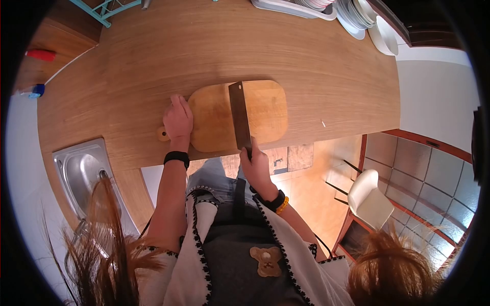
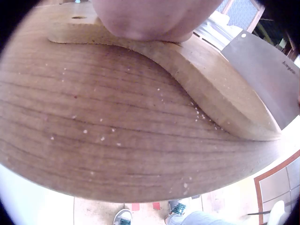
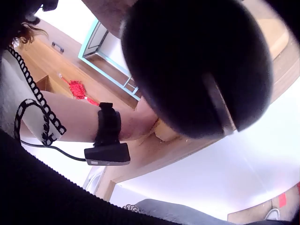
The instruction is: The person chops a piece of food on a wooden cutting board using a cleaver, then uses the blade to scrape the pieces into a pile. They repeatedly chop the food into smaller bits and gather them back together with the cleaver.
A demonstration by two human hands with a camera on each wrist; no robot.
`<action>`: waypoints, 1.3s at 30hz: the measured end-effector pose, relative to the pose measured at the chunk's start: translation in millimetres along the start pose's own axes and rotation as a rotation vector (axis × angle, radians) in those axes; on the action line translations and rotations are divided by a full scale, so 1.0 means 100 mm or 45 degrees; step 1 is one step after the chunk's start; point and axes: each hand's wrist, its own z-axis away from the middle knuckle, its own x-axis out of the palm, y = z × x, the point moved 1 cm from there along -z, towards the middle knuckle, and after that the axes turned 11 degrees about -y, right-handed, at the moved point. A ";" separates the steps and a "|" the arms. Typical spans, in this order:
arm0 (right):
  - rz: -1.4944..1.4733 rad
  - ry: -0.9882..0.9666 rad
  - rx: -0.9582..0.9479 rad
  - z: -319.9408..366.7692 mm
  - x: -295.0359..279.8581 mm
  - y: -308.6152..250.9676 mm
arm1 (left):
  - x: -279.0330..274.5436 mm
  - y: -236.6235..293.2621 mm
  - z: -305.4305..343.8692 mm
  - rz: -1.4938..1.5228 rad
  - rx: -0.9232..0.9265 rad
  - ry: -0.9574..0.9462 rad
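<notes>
A wooden cutting board (image 1: 268,109) lies on the wooden counter near its front edge, its handle with a hole pointing left. My left hand (image 1: 178,118) grips the board at its handle end; in the left wrist view its underside meets the wood, and the fingertips are hidden. With my right hand (image 1: 256,167) I hold a cleaver (image 1: 239,109) by its dark handle. The wide blade (image 2: 262,70) spans the board from front to back, edge-on from above. Large and dark in the right wrist view, the handle's butt end (image 3: 187,65) hides most of the fingers.
A steel sink (image 1: 84,173) is set in at the left. Stacked plates (image 1: 354,18) and a white bowl (image 1: 383,35) stand at the back right, beside a dish tray (image 1: 296,9). A small white scrap (image 1: 323,123) lies right of the board. A white chair (image 1: 370,199) stands beyond.
</notes>
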 end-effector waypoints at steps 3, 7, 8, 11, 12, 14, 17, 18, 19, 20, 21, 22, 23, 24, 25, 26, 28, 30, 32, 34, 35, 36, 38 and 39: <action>0.015 -0.086 -0.079 0.07 -0.15 -0.10 | 0.00 -0.01 -0.01 0.012 0.019 0.015; 0.215 -0.273 -0.206 0.08 -0.48 -0.13 | -0.04 0.04 0.00 -0.018 0.037 0.026; 0.370 -0.267 -0.246 0.03 -0.60 -0.14 | -0.03 0.04 0.00 -0.015 0.037 0.026; 0.604 -0.128 -0.371 -0.30 -0.94 -0.09 | -0.01 0.02 0.01 -0.013 -0.029 -0.035; 0.680 -0.082 -0.419 -0.47 -1.05 -0.07 | -0.02 0.02 0.00 -0.075 -0.035 -0.042; 0.741 -0.141 -0.439 -0.87 -1.24 -0.01 | -0.01 0.01 -0.02 -0.137 -0.048 -0.043; 0.893 -0.172 -0.628 -1.38 -1.35 -0.06 | -0.01 -0.01 -0.02 -0.108 0.016 0.017; 0.976 -0.201 -0.720 -1.49 -1.36 -0.09 | -0.04 0.02 -0.01 -0.093 0.002 -0.007; 0.973 -0.202 -0.724 -1.58 -1.35 -0.09 | -0.06 0.03 -0.01 -0.077 -0.011 -0.032; 1.097 -0.207 -0.787 -1.66 -1.32 -0.10 | -0.06 0.03 -0.01 -0.080 -0.012 -0.030; 1.221 -0.208 -0.848 -1.71 -1.31 -0.10 | -0.07 0.04 -0.01 -0.068 -0.010 -0.027; 1.218 -0.206 -0.847 -1.74 -1.30 -0.09 | -0.07 0.04 -0.01 -0.056 -0.009 -0.025; 1.313 -0.246 -0.866 -1.77 -1.29 -0.09 | -0.06 0.04 -0.02 -0.060 -0.007 -0.024; 1.409 -0.288 -0.886 -1.79 -1.28 -0.08 | -0.06 0.04 -0.02 -0.072 0.001 -0.005; 1.406 -0.294 -0.886 -1.83 -1.26 -0.04 | -0.04 0.02 -0.02 -0.083 0.003 0.009; 1.385 -0.272 -0.966 -1.84 -1.26 -0.03 | -0.04 0.01 -0.01 -0.086 -0.004 0.005; 1.364 -0.259 -1.050 -1.82 -1.26 0.00 | -0.04 0.01 -0.01 -0.062 0.012 -0.001; 1.510 -0.247 -0.985 -1.73 -1.27 -0.08 | -0.03 -0.01 -0.01 -0.066 0.007 0.005; 1.455 -0.251 -1.026 -1.74 -1.31 -0.04 | -0.02 -0.02 -0.01 -0.071 0.004 0.014; 1.399 -0.258 -1.067 -1.75 -1.37 0.03 | -0.01 -0.03 -0.01 -0.118 0.014 0.036; 1.459 -0.268 -1.043 -1.74 -1.41 0.06 | -0.01 -0.03 -0.01 -0.116 0.011 0.035; 1.521 -0.278 -1.018 -1.73 -1.44 0.09 | 0.00 -0.03 -0.01 -0.101 0.012 0.044; 1.576 -0.319 -0.995 -1.68 -1.49 0.13 | 0.00 -0.02 0.01 -0.082 0.010 0.049; 1.627 -0.350 -0.973 -1.66 -1.50 0.15 | 0.00 -0.03 0.00 -0.091 -0.013 0.025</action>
